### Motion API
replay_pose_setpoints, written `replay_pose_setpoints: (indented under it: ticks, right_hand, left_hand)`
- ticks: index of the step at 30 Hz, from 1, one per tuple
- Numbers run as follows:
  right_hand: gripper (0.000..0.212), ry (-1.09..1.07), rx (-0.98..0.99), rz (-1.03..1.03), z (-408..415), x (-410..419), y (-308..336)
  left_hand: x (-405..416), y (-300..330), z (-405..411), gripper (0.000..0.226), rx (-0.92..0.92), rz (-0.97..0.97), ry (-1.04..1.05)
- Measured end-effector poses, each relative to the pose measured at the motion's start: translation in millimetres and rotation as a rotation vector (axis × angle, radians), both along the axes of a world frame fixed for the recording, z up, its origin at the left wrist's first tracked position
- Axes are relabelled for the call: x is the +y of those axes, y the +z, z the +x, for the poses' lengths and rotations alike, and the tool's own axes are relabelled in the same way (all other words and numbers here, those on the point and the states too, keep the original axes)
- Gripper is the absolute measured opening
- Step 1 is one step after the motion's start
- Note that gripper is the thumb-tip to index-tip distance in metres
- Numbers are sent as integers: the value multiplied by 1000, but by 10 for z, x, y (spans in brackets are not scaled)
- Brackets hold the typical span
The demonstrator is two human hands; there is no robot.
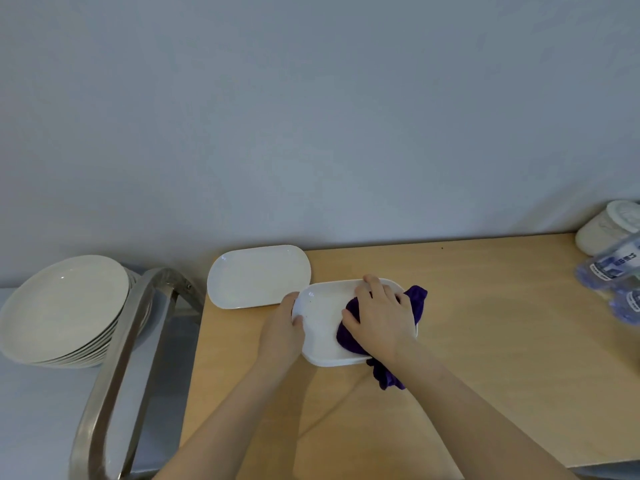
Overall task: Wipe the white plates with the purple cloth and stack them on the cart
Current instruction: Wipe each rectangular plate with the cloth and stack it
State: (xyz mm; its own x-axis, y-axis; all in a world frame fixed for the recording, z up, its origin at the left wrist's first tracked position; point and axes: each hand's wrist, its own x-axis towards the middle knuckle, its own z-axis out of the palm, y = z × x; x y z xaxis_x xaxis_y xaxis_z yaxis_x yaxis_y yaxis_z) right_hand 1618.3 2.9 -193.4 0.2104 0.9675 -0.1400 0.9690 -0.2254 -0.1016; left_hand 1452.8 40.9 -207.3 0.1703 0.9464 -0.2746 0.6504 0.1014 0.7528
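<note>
— Two hands on one dish, is that right?

— Yes. From the head camera, the left hand [283, 323] grips the left end of an oblong white plate [322, 320], thumb curled over its rim, fingers hidden under it. The right hand [379, 315] lies spread, fingers fairly straight, pressing the purple cloth [349, 337] down into the plate's right half.

— Where does the cloth go from there?

— It bunches under the right palm. One tail sticks out past the plate's far right corner, beyond the right hand's knuckles; another hangs over the near edge, just below the right wrist, onto the table [485, 323].

— Any other plates?

— A second oblong white plate [258, 276] lies on the table just beyond the left hand, its near edge touching or slightly overlapped by the held plate; I cannot tell which. Well to the left of the left hand, past a curved steel handle [121, 348], a stack of round white plates [62, 313] sits on the cart [34, 410].

— And on the other side?

— Far to the right of the right hand, at the table's edge of view, stand a white lidded jar [606, 230] and some blurred bottles with blue caps [613, 271]
</note>
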Motion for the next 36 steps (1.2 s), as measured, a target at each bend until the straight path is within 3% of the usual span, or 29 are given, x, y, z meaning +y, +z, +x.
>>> replay_pose_setpoints:
  ticks: [11,16,19,21,27,31,36]
  right_hand:
    - [49,51,79,-2,276,-437,-34]
    - [55,40,43,115,284,-657,6]
    - [83,32,-31,38,254,-781,-69]
    - [90,-5,-55,10,248,-794,-81]
    - [57,-42,-73,55,343,-715,-22]
    - [42,-61,123,63,495,-675,30]
    - [31,-141,328,122,539,-658,87]
  left_hand:
    - [-457,-10,196,45,-77,-42,52]
    - [-490,-20,166,43,59,-41,58]
    - [-523,13,165,30,137,-71,82]
    - [-550,39,168,18,168,-63,64]
    - [-578,69,199,6,283,17,-1]
    - [-614,104,200,10,381,62,-5]
    - [-646,156,181,8,295,104,68]
